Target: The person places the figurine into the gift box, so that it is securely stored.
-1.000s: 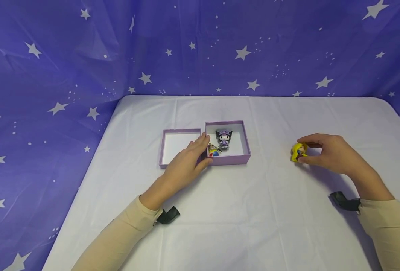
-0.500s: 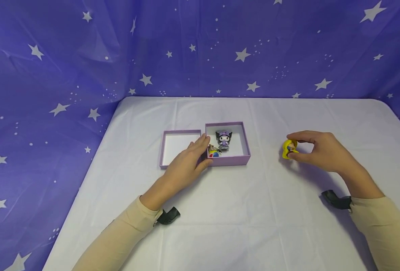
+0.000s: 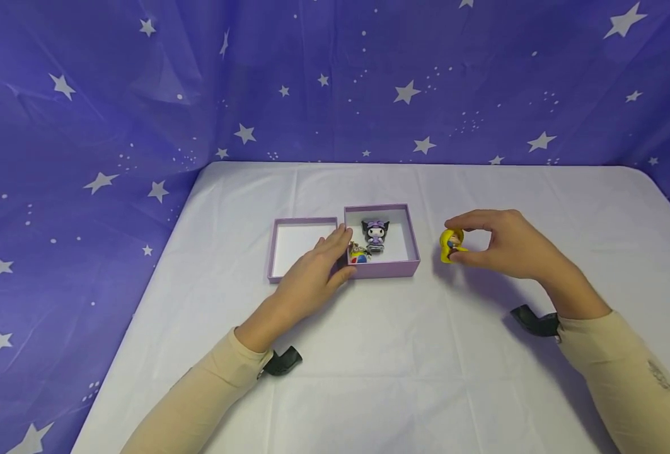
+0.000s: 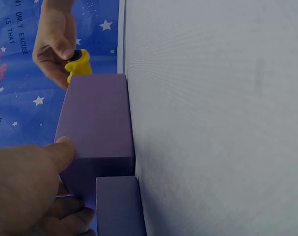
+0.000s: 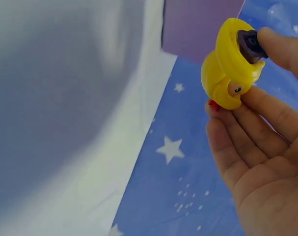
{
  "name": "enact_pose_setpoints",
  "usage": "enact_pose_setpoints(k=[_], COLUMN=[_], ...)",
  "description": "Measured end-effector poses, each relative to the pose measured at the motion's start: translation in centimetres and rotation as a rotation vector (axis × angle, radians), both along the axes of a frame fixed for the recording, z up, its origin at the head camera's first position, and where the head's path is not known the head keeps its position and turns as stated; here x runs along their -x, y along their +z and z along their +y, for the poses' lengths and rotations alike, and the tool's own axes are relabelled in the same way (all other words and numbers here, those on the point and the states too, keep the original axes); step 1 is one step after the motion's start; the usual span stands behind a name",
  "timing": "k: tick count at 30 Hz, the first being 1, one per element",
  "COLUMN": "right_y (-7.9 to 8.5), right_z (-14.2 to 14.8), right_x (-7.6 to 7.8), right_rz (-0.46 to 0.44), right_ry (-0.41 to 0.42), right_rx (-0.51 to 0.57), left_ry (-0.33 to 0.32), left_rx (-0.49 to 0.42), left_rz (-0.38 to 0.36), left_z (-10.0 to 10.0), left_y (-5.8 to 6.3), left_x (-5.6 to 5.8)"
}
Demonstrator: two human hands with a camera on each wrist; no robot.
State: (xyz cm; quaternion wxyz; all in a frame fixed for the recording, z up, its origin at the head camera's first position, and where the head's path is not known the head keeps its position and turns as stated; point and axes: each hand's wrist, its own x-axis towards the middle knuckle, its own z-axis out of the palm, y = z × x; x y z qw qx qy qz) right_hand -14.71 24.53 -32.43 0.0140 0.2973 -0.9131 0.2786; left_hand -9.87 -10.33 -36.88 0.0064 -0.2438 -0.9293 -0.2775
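In the head view, my right hand pinches a small toy figure in a yellow hood between thumb and fingers, just right of an open purple box. The right wrist view shows the toy figure with its dark base against my thumb and its head at my fingertips. My left hand holds the box by its near left corner, thumb on the front wall and fingers along the left side. Inside the box lie a black and purple figure and a yellow, red and blue figure, partly hidden behind the front wall.
A shallow purple lid with a white inside lies against the box's left side, partly covered by my left hand. A white cloth covers the table. Behind it hangs a blue curtain with stars.
My right hand has carried the yellow-hooded toy figure leftward across the table, closer to the box. My left hand and the box have stayed in place.
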Motion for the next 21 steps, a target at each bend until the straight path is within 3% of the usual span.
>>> enact_pose_setpoints(k=[10,21], right_y=[1.1,0.9], right_z=[-3.4,-6.0], right_x=[0.8,1.4], right_rz=[0.002,-0.011], right_ry=[0.081,0.158], right_rx=[-0.011,0.001], left_ry=[0.009,0.006], left_rx=[0.004,0.009], left_rz=[-0.010,-0.009], left_z=[0.0,0.1], left_y=[-0.1,-0.1], left_x=[-0.1,0.0])
